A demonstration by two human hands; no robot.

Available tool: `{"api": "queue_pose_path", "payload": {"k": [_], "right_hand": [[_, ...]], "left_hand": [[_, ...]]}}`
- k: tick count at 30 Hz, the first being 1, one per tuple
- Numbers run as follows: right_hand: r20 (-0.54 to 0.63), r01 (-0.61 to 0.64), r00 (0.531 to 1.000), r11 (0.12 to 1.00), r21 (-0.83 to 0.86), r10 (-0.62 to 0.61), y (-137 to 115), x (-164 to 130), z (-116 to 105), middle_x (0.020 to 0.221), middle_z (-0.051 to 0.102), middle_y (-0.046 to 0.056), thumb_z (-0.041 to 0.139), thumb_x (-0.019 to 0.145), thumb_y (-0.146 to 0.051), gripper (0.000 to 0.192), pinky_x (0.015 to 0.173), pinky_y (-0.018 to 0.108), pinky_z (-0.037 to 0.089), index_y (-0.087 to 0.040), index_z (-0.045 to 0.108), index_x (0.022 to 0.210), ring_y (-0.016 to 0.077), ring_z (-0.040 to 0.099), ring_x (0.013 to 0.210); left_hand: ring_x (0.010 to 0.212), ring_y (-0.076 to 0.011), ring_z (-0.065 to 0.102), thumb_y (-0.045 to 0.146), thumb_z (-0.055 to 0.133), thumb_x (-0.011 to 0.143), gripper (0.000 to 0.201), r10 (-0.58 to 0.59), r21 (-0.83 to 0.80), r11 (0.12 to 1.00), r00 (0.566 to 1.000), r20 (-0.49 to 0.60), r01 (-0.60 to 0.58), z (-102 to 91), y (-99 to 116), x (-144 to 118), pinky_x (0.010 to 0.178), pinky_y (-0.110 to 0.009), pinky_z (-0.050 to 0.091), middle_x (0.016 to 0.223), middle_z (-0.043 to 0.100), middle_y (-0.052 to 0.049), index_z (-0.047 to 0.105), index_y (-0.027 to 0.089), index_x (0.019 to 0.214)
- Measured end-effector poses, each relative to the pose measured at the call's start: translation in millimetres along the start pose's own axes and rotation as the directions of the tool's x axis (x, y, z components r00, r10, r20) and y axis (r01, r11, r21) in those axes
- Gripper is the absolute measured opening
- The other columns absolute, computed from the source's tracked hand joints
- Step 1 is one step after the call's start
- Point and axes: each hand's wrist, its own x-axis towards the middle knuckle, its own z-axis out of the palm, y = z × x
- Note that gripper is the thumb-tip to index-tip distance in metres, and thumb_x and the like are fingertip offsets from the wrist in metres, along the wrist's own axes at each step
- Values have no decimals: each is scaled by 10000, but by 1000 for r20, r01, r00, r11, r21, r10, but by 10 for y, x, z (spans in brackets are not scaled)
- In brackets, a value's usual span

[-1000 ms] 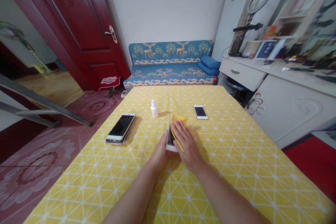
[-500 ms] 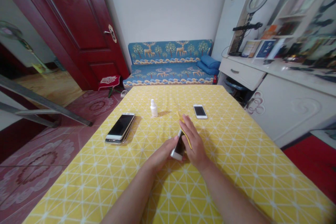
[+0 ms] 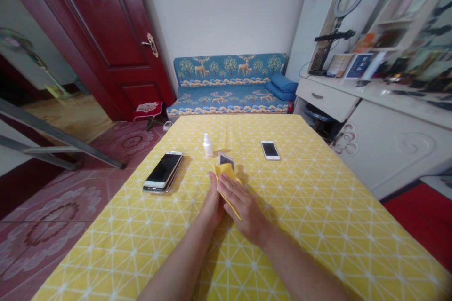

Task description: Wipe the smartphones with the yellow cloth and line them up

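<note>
My left hand (image 3: 213, 200) grips a white-framed smartphone (image 3: 226, 159) from its left side, just above the table. Only the far end of the phone shows; the rest lies beneath a yellow cloth (image 3: 226, 170) and my fingers. My right hand (image 3: 243, 204) presses that cloth flat against the phone's face, fingers together and pointing away to the left. Behind the phone, slightly left, a small white spray bottle (image 3: 208, 147) stands upright. A small white phone (image 3: 270, 150) lies face up to the right. At the left is a stack of phones (image 3: 164, 170), a white-framed one on top.
A yellow patterned cloth (image 3: 303, 244) covers the table. Beyond its far edge stands a blue sofa (image 3: 229, 96). A white dresser (image 3: 395, 127) crowded with bottles is on the right; a metal ladder (image 3: 63, 150) leans at the left near the red door (image 3: 106, 23).
Both hands have moved the phone left, and its far end now tilts up. The yellow cloth, earlier at the phone's right edge, now covers most of its face under my right hand.
</note>
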Motion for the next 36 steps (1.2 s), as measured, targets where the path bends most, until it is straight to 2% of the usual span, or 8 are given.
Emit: {"api": "queue_pose_path", "payload": {"k": [6, 13, 18, 23, 26, 29, 33, 36], "right_hand": [[96, 66, 994, 992, -104, -56, -57, 10, -95, 1514, 372, 57, 390, 969, -189, 551, 1182, 530, 199, -244, 255, 1501, 204, 313, 1415], [-41, 4, 999, 991, -130, -10, 84, -33, -163, 1408, 526, 47, 404, 960, -196, 485, 1160, 590, 173, -296, 395, 1435, 221, 436, 1346], [-177, -113, 978, 994, 0, 112, 219, -76, -90, 1447, 482, 59, 386, 973, -194, 456, 1152, 523, 284, -279, 437, 1418, 215, 409, 1365], [-201, -173, 959, 974, 149, 201, 204, -72, -91, 1531, 356, 32, 358, 991, -220, 474, 1165, 464, 293, -287, 367, 1460, 206, 326, 1411], [-235, -170, 949, 967, 189, 213, 169, -58, -123, 1563, 287, 16, 349, 993, -234, 488, 1173, 459, 275, -292, 329, 1477, 210, 269, 1435], [-306, -184, 921, 961, 208, 243, 150, -53, -168, 1573, 261, 7, 341, 994, -252, 481, 1178, 473, 252, -297, 336, 1473, 218, 255, 1440], [-430, -172, 853, 938, 302, 295, 124, -68, -250, 1475, 449, 31, 359, 990, -285, 410, 1152, 472, 305, -280, 500, 1375, 233, 382, 1379], [-451, -187, 801, 880, 436, 394, 100, -80, -291, 1354, 578, 52, 356, 993, -335, 385, 1115, 465, 358, -251, 593, 1284, 246, 477, 1306]], "left_hand": [[1157, -253, 611, 519, 374, 931, 476, 78, -5, 997, 994, -71, -78, 7, 36, -23, 960, -361, 484, 1117, 711, -80, 609, 252, 1247], [770, -171, 708, 385, 467, 935, 358, 202, 18, 979, 961, -188, -202, 109, 240, -29, 680, -256, 571, 904, 742, -90, 650, 122, 1094], [777, -205, 709, 311, 437, 943, 364, 98, 29, 995, 985, -144, -95, 79, 259, -28, 665, -333, 591, 968, 740, -119, 615, 101, 1181], [731, -205, 695, 294, 510, 903, 309, 15, 92, 996, 995, -101, -6, 82, 253, -51, 653, -337, 578, 926, 741, -108, 641, 106, 1112], [640, -160, 655, 279, 592, 858, 225, 71, 188, 981, 994, -84, -54, 92, 229, -55, 613, -270, 537, 824, 735, -61, 680, 132, 1004], [775, -169, 665, 265, 633, 833, 221, 170, 311, 937, 985, 2, -162, 72, 215, -41, 711, -246, 508, 914, 739, -63, 705, 145, 1003], [964, -208, 645, 297, 650, 825, 280, 181, 424, 883, 979, 92, -203, 10, 246, -30, 839, -262, 470, 1055, 723, -81, 714, 151, 1055], [889, -202, 650, 306, 685, 795, 278, 126, 438, 885, 987, 102, -158, 8, 275, -58, 797, -257, 468, 968, 732, -82, 728, 136, 1011]]}}
